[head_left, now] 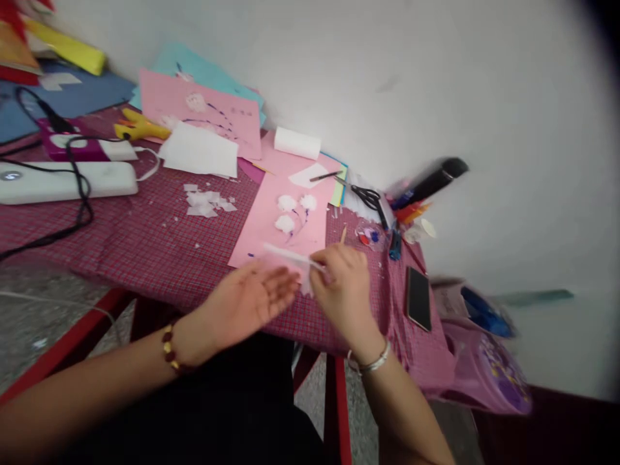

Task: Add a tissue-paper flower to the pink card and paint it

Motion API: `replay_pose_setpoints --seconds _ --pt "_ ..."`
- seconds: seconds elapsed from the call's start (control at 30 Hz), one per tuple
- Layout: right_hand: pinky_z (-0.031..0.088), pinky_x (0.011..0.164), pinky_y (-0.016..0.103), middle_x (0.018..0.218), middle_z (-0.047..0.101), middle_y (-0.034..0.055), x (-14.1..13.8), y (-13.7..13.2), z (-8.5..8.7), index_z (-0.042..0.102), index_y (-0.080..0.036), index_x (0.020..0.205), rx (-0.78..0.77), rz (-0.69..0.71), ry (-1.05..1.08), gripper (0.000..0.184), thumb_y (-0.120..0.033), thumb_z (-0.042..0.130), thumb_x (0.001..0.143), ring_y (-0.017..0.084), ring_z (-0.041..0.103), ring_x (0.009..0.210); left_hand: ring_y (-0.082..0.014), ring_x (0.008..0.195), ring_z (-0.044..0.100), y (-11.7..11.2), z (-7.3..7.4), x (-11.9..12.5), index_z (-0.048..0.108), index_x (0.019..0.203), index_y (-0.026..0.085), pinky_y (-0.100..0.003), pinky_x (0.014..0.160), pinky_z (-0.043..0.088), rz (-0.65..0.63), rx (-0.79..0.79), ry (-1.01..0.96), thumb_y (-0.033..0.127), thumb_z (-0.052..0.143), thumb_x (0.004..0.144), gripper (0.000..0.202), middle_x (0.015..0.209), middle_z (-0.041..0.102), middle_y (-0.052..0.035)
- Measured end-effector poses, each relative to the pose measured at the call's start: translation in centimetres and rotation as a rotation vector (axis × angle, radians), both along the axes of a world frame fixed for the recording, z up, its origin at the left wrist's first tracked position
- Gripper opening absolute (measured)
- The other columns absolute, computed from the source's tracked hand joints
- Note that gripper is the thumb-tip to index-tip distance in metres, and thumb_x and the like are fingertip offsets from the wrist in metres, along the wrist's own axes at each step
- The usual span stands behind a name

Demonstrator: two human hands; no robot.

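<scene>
"Looking at the right hand, how do its fingers sit?"

"Drawn together, thumb against the fingertips, pinching one end of a thin white strip. The strip runs leftward from the pinch, out over the near edge of the pink sheet. Whether it touches the sheet I cannot tell, because the picture is blurred there."

"And the left hand?"

"Released. The palm is turned up and the fingers are spread and nearly straight, holding nothing. Its fingertips lie just beside the right hand and just below the strip, not clearly touching either."

"What is on the sheet?"

"Three white fluffy tufts with thin purple lines under them. The sheet lies flat on the red checked tablecloth."

"And around the hands?"

"Right of the right hand, a dark phone lies flat on the cloth near the table's edge. Beyond it are a small paint palette with red and blue dabs and black scissors. Left of the sheet lies a scatter of white paper scraps, well apart from both hands."
</scene>
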State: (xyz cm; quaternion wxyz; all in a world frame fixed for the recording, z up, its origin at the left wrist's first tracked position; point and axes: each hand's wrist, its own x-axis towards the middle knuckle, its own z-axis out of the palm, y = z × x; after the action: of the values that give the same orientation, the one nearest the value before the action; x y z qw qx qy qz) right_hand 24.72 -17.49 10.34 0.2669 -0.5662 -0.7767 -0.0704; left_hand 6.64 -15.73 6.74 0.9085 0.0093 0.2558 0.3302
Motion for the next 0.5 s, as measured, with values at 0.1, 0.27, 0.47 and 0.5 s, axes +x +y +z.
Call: replay_pose_setpoints --seconds 0.1,0.27,0.47,0.5 --pt "0.037 0.072 0.033 0.076 0.065 0.0013 2.0 3.2 0.5 0.06 -0.021 0.078 -0.127 -0.054 0.124 0.013 -0.009 0.056 0.082 0.02 0.059 0.077 -0.0187 0.08 0.071 -0.9 -0.3 0.8 0.07 0.094 0.004 -0.028 0.078 0.056 -0.419 0.051 -0.077 0.024 0.055 0.089 0.026 0.091 0.073 -0.0157" --pt "0.038 0.07 0.033 0.074 0.064 0.0011 2.4 5.9 3.0 0.059 -0.022 0.076 -0.156 -0.003 0.037 0.014 -0.01 0.055 0.081 0.02 0.059 0.074 -0.0134 0.069 0.067 0.4 0.4 2.5 0.071 0.084 0.005 -0.022 0.069 0.053 -0.424 0.107 -0.149 0.022 0.061 0.085 0.021 0.079 0.07 -0.0103" --pt "0.035 0.071 0.037 0.079 0.063 0.0042 0.7 3.1 4.8 0.06 -0.022 0.081 -0.104 0.088 -0.245 0.014 -0.011 0.054 0.088 0.022 0.054 0.076 -0.0157 0.072 0.066 3.7 2.1 3.5 0.069 0.087 0.008 -0.026 0.072 0.054 -0.112 -0.118 -0.275 0.037 0.063 0.089 0.029 0.078 0.068 -0.0079" --pt "0.035 0.07 0.037 0.081 0.063 0.0047 0.4 2.4 4.8 0.061 -0.022 0.083 -0.116 0.116 -0.261 0.014 -0.012 0.053 0.09 0.022 0.053 0.076 -0.0162 0.073 0.066 4.1 2.3 3.5 0.068 0.087 0.009 -0.027 0.072 0.055 -0.087 -0.125 -0.272 0.039 0.063 0.089 0.03 0.08 0.069 -0.0077"
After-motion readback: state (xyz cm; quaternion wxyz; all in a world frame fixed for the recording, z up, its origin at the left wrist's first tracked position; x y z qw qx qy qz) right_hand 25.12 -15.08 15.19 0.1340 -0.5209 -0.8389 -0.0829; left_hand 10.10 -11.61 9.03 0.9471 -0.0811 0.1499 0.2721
